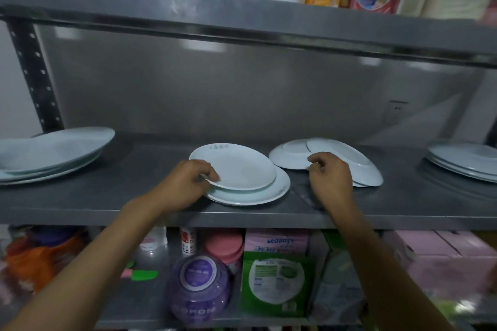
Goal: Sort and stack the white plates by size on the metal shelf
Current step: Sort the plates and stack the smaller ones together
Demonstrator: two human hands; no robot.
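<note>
On the middle metal shelf [80,204], a small white deep plate [239,166] lies on a wider white plate [277,191]. My left hand [185,183] pinches the near-left rim of the small plate. To the right, two upside-down white plates overlap: one flat behind [289,156], one tilted in front [349,158]. My right hand [329,176] rests against the near edge of these with curled fingers; whether it grips a rim I cannot tell. A stack of large plates [48,154] sits far left, another plate stack [465,162] far right.
An upper shelf [242,21] hangs close overhead, carrying bottles and packets. Below, the lower shelf holds a purple jar [199,287], a green packet [277,282], pink boxes [443,258] and other goods. A perforated upright post [35,75] stands at the left.
</note>
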